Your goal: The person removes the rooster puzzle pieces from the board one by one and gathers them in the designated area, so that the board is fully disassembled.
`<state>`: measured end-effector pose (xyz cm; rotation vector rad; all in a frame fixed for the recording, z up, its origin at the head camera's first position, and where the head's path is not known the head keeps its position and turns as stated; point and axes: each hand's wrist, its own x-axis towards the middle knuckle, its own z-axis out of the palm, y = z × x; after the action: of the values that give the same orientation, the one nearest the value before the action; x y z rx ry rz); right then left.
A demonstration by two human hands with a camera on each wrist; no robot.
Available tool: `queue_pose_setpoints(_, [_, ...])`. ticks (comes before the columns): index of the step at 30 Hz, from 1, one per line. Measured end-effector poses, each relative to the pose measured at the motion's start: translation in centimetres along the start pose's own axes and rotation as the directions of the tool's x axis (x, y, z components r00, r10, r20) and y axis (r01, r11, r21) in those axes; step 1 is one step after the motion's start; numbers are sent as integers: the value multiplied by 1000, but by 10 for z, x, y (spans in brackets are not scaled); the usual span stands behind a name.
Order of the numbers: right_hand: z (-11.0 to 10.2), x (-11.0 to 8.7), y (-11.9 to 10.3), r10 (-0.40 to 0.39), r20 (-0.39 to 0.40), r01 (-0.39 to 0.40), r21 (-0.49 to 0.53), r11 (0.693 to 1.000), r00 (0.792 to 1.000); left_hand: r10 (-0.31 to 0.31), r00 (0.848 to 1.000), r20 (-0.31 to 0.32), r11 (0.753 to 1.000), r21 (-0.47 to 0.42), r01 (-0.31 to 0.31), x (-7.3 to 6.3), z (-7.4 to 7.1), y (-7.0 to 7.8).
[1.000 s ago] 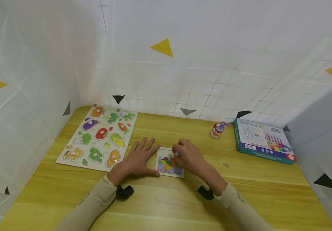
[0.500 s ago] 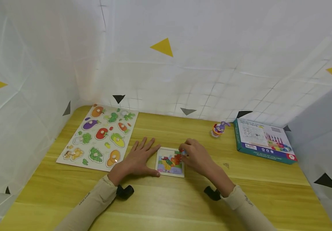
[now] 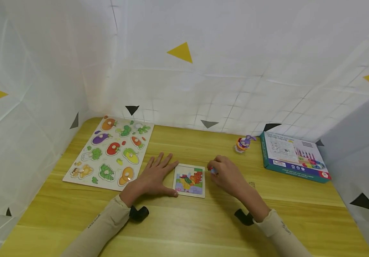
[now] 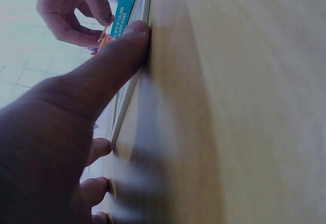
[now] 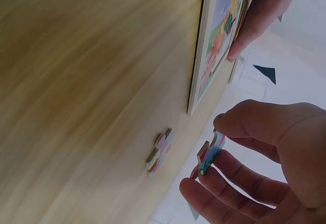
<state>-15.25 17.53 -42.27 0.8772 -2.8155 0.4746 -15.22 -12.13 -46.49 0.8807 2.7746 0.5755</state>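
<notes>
A small puzzle board with a pale frame lies flat in the middle of the table, showing a colourful bird picture with a bare patch at its upper left. My left hand rests with spread fingers at the board's left side, thumb by its lower left corner. Just right of the board, my right hand pinches a jigsaw piece, blue, green and red, between thumb and fingers, raised off the table. Below that hand in the right wrist view, another jigsaw piece lies on the table.
A vegetable peg puzzle lies at the back left. Toward the back right are a purple rabbit figure in a cup and a teal-edged toy box. White sheeting walls the table's back and sides.
My right hand has moved right, from over the board to beside it, with the jigsaw piece in its fingers. The board's right side has come into view. The left hand has stayed put.
</notes>
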Motion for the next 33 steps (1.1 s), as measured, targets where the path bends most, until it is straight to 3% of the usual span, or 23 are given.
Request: queue_pose_setpoints(33, [-7,-27,41,111,4,-111,-7,994,994,5,1000,1,1000,-8,-5,0,-1,2])
